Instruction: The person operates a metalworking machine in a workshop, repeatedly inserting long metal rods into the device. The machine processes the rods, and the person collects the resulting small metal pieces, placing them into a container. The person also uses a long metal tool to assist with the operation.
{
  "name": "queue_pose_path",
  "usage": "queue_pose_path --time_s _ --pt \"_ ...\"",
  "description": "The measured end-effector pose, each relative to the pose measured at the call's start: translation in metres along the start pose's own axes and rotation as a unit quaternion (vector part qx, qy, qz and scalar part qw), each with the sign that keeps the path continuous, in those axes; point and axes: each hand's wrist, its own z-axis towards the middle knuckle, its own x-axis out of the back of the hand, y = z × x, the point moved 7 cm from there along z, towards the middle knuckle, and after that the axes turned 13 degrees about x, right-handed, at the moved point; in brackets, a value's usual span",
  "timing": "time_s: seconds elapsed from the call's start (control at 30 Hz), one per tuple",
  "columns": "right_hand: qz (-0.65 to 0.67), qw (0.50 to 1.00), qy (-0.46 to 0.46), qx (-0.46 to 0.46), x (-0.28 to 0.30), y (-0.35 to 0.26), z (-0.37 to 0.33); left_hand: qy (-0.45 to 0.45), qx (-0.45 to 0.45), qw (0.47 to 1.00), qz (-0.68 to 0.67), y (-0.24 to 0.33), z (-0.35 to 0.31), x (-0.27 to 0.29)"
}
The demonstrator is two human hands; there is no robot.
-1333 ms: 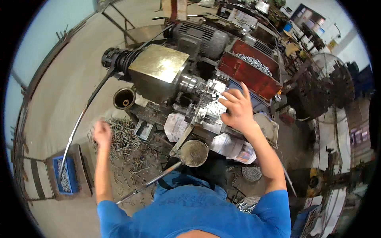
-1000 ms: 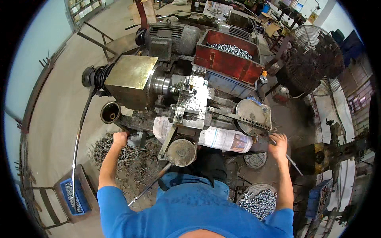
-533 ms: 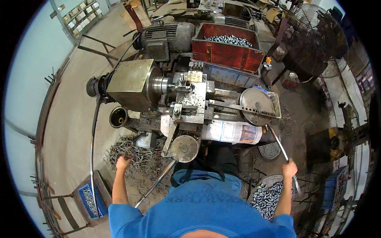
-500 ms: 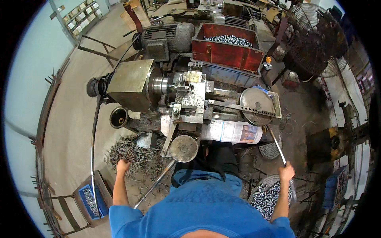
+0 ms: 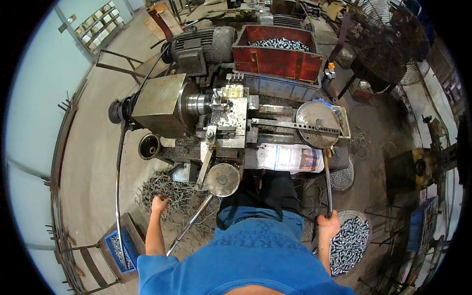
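Observation:
My right hand [image 5: 328, 225] is wrapped round the lower end of a metal lever [image 5: 328, 184], which hangs from a round plate [image 5: 317, 125] at the right of a small lathe. My left hand [image 5: 160, 202] is closed beside a heap of metal shavings [image 5: 172, 189]; whatever may be in its fingers is too small to make out. Between my hands, a second lever [image 5: 194, 221] slants down from another round disc [image 5: 222, 180] and is untouched. In front of me the lathe's tool slide [image 5: 230, 115] stands close to the spindle [image 5: 198, 104].
A red bin [image 5: 275, 64] full of small metal parts stands behind the lathe. Similar parts fill a round basket [image 5: 361, 219] at my right and a blue tray [image 5: 110, 248] at my left. A long upright rod [image 5: 118, 182] stands left. A large fan [image 5: 388, 44] is far right.
My right hand has swung the lever left, so it now hangs nearly straight toward me. The tool slide has shifted slightly left toward the spindle. My left hand has moved a little to the right.

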Motion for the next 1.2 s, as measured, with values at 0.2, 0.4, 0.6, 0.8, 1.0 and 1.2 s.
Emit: queue_pose_path --time_s 0.2,0.4,0.6,0.8,1.0,1.2 --pt "-0.083 0.996 0.011 0.028 -0.009 0.027 0.009 -0.081 -0.001 0.996 -0.043 0.015 0.007 -0.002" --pt "-0.211 0.971 0.044 0.105 0.019 0.115 0.163 0.029 -0.078 0.995 0.053 0.056 0.032 0.024" --pt "-0.249 0.935 0.14 0.209 0.012 0.047 0.227 0.126 -0.168 0.955 0.208 0.137 0.054 0.016" --pt "-0.061 0.964 0.106 0.238 -0.027 -0.007 0.133 0.193 -0.097 0.946 0.244 0.144 0.039 -0.017" --pt "0.089 0.964 0.077 0.237 -0.031 -0.032 0.119 0.225 -0.102 0.959 0.139 0.101 0.062 -0.069" --pt "0.196 0.866 0.095 0.45 0.05 -0.221 0.164 0.069 -0.144 0.93 0.33 0.134 0.038 -0.02"
